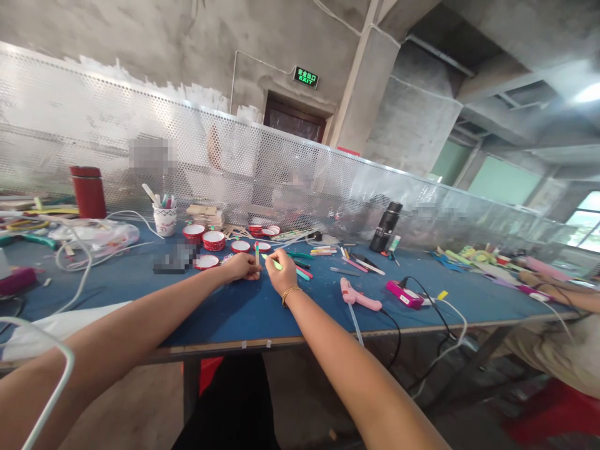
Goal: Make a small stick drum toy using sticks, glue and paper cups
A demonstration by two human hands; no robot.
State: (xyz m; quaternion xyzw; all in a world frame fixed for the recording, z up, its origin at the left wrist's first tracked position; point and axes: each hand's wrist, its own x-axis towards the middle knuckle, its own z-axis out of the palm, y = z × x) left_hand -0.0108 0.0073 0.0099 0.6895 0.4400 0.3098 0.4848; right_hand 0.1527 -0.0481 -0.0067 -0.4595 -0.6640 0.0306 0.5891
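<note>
Over the middle of the blue table, my left hand [240, 267] is closed on a thin upright stick [257, 249] with red and green colouring on its upper part. My right hand [284, 275], with a gold bracelet at the wrist, is closed round a yellow-green marker [277, 265]. The marker's tip points toward the stick; whether they touch I cannot tell. Just beyond my hands lie round red-and-white pieces, one a shallow dish [240, 247]. Several coloured pens, including a teal one [302, 274], lie to the right of my right hand.
A pink glue gun [360, 296] and a magenta power block [404, 294] with cables lie at right. Behind stand a black bottle [386, 226], a cup of pens [165, 221] and a red flask [89, 192]. A perforated metal screen [187, 150] borders the table. Another person's arm [557, 290] rests far right.
</note>
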